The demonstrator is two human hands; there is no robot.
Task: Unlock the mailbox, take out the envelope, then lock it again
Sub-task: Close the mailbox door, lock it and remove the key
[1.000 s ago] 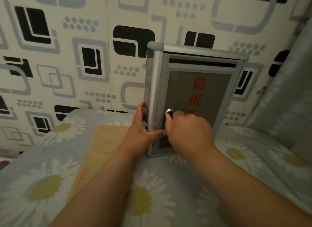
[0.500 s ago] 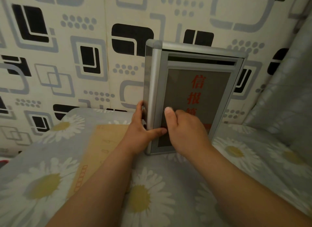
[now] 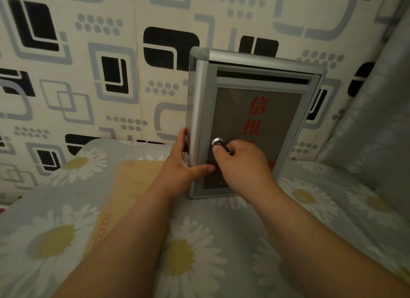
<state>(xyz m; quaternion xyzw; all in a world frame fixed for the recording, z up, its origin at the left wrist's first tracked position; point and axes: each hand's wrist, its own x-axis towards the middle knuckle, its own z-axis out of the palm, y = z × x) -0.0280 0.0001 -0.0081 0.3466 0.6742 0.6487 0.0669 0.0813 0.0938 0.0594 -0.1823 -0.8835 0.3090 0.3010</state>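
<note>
A silver mailbox (image 3: 250, 98) with red characters on its dark door stands upright on the bed, leaning against the wall, door closed. My left hand (image 3: 182, 166) grips its left edge, thumb across the front frame. My right hand (image 3: 241, 162) pinches a small key (image 3: 227, 150) just below and right of the round silver lock (image 3: 217, 142); whether the key sits in the lock I cannot tell. A tan envelope (image 3: 131, 186) lies flat on the bed left of the mailbox, partly under my left forearm.
The bed has a grey sheet with white daisies (image 3: 188, 257). A patterned padded wall (image 3: 88, 76) rises behind. A grey pillow or cushion (image 3: 377, 124) stands at the right, close to the mailbox.
My right hand covered the lock half a second ago; it has drawn back and down, so the lock shows again. My left hand stays on the mailbox's edge.
</note>
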